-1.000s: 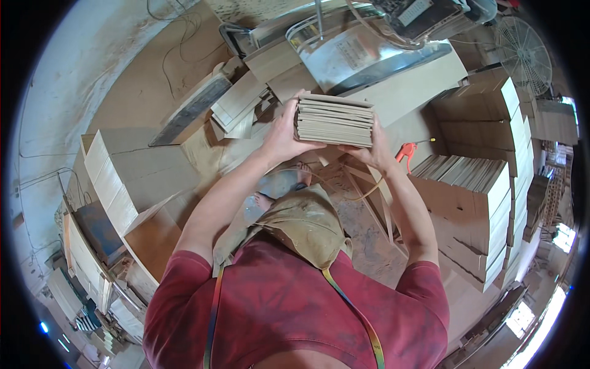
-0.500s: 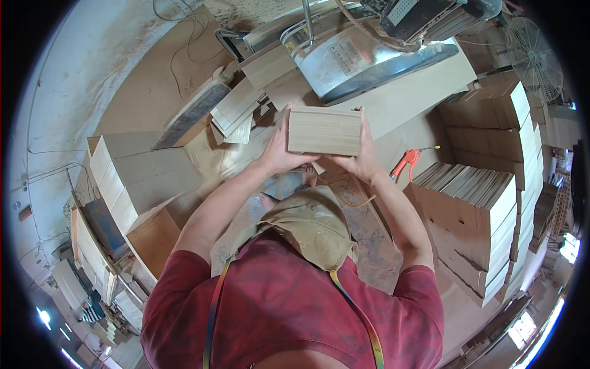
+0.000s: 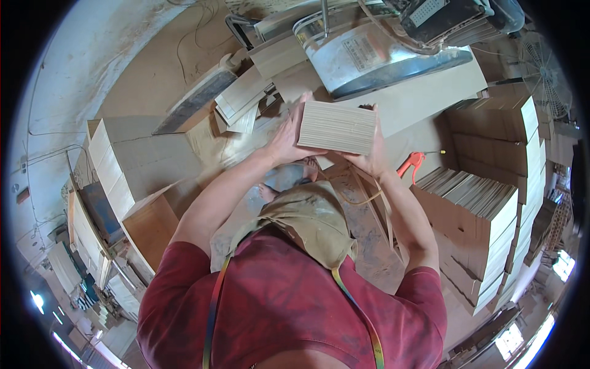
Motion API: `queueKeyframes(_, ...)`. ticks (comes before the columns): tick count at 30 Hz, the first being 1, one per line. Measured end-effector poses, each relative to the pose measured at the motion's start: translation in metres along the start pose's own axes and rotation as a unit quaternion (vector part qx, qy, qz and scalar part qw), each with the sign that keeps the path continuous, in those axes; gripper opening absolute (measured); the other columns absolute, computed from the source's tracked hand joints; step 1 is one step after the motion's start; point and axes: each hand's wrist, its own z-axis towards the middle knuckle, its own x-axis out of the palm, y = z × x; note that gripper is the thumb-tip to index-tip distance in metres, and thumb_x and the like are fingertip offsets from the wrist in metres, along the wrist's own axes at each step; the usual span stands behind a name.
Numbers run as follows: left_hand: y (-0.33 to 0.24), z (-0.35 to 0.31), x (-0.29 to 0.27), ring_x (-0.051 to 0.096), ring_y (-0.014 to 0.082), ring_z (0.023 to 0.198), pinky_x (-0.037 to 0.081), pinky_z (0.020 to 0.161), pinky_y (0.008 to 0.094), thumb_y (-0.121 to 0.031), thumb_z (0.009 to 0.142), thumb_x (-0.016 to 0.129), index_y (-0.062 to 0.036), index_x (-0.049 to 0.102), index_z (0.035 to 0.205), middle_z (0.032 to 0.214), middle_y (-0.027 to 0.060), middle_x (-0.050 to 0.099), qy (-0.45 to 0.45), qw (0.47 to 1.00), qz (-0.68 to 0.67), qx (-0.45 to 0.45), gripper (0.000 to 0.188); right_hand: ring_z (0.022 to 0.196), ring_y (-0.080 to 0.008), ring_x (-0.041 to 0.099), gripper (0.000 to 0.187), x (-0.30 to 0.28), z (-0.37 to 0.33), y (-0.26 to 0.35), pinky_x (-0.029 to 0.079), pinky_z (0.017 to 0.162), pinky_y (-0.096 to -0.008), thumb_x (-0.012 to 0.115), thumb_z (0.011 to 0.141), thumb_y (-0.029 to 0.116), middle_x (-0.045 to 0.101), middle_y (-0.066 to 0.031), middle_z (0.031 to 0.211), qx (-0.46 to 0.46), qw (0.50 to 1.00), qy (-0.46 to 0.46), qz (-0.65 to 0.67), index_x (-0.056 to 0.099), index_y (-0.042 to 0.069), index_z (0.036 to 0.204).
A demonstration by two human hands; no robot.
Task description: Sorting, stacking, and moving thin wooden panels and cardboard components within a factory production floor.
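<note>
Stack: thin boards, edges level, the stack (image 3: 337, 127) is sitting between both hands, just off the middle of view toward 1 o'clock; its layered edge face is showing, tilting slightly down toward 4 o'clock. Bearings below are running from it.
Left hand: the left hand (image 3: 286, 139) is clasping the 9 o'clock end, fingers bending around the side, thumb lying along the lower edge.
Right hand: the right hand (image 3: 372, 158) is pressing in at the 3 o'clock end, fingers reaching up the side, palm sitting low near the corner.
Air gun: red-orange air gun (image 3: 410, 162) is lying at 4 o'clock, near the right forearm, nozzle pointing toward 3.
Panels: brown panels (image 3: 453, 224) are standing in piles at 4, pale edges facing outward.
Machine: silver machine (image 3: 359, 58) is resting at 1.
Fan: round fan (image 3: 543, 74) is standing far off, between 2 and 3.
Offcuts: pale offcuts (image 3: 239, 98) are lying loosely overlapped, between 9 and 10.
Apron: tan apron (image 3: 304, 218) is hanging toward 7, bare feet (image 3: 268, 192) showing past it.
</note>
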Motion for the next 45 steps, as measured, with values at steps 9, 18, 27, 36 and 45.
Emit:
queueKeyframes(9,0.013,0.011,0.001,0.048,0.0460,0.150,0.041,0.125,0.0512,-0.049,0.066,0.102,0.0007,0.017,0.171,0.167,0.0294,0.039,0.021,1.000,-0.009,-0.014,0.143,0.143,-0.0513,0.051,0.129,0.004,0.009,-0.012,0.042,0.122,-0.0544,0.097,0.072,0.053,0.042,-0.0348,0.163,-0.037,0.998,0.013,-0.049,0.031,-0.007,0.165)
queueKeyframes(18,0.013,0.005,0.017,0.052,0.0455,0.146,0.044,0.122,0.0522,-0.043,0.064,0.104,-0.0008,0.019,0.170,0.167,0.0280,0.040,-0.023,0.999,0.027,0.020,0.141,0.138,-0.0513,0.053,0.119,-0.005,0.010,-0.003,0.041,0.122,-0.0560,0.094,0.075,0.057,0.053,-0.0331,0.153,-0.075,0.996,0.009,-0.055,0.039,-0.005,0.161)
queueKeyframes(27,-0.014,0.025,-0.003,0.063,0.0405,0.134,0.047,0.121,0.0492,-0.020,0.060,0.105,-0.0018,0.048,0.156,0.150,0.0240,0.062,0.018,0.975,-0.189,-0.117,0.113,0.122,-0.0444,0.066,0.107,-0.014,0.007,0.004,0.053,0.110,-0.0504,0.096,0.075,0.048,0.063,-0.0281,0.136,0.180,0.972,0.009,0.149,0.046,-0.005,0.153)
queueKeyframes(36,0.019,-0.077,-0.051,0.070,0.0306,0.124,0.053,0.112,0.0443,0.007,0.067,0.089,-0.0014,0.060,0.150,0.136,0.0168,0.074,-0.004,0.740,-0.629,-0.237,0.088,0.103,-0.0343,0.066,0.096,-0.048,0.066,0.141,0.056,0.093,-0.0435,0.096,0.075,0.039,0.066,-0.0222,0.122,0.021,0.989,0.109,0.099,0.049,-0.008,0.144)
queueKeyframes(45,0.038,-0.137,-0.032,0.071,0.0342,0.123,0.053,0.112,0.0444,0.003,0.067,0.084,-0.0006,0.060,0.151,0.137,0.0193,0.073,-0.042,0.637,-0.742,-0.206,0.087,0.096,-0.0339,0.063,0.093,-0.029,0.095,0.199,0.054,0.087,-0.0445,0.094,0.072,0.042,0.063,-0.0198,0.111,-0.144,0.979,0.138,0.037,0.051,-0.007,0.138)
